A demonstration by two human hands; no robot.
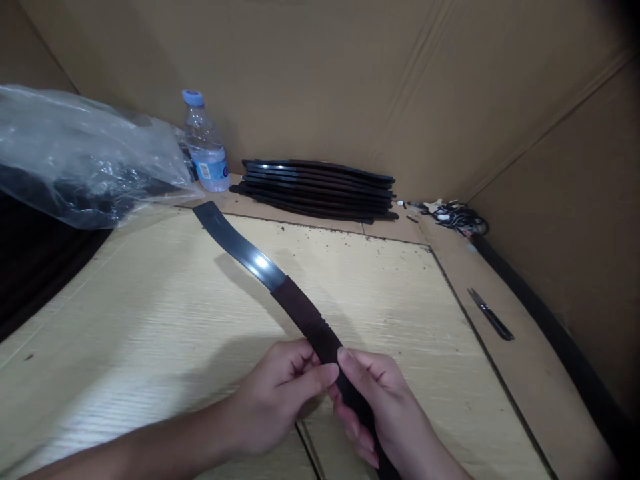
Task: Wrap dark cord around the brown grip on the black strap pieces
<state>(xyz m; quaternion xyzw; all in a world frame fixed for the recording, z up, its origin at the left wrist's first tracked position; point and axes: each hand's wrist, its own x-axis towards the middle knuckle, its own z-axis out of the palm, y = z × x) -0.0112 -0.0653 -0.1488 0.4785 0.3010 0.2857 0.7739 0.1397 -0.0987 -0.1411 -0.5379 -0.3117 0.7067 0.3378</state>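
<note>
A long curved dark strip point(243, 251) runs from the middle of the board down past the lower edge of the view. Its far end is smooth, black and shiny. A dark brown ribbed sleeve point(296, 303) covers the nearer part, with a few bunched wrinkles. My left hand point(285, 383) pinches the sleeved part from the left, thumb on top. Just to the right, my right hand point(383, 400) grips the same part, its thumb on top and fingers curled underneath. The near end of the strip is out of view.
A stack of similar dark strips point(320, 190) lies at the back by the cardboard wall. Beside it stand a water bottle point(207, 150) and a clear plastic bag point(95, 160). On the right are tweezers-like pointed tool point(491, 315), scraps point(453, 215) and a black tube point(540, 320).
</note>
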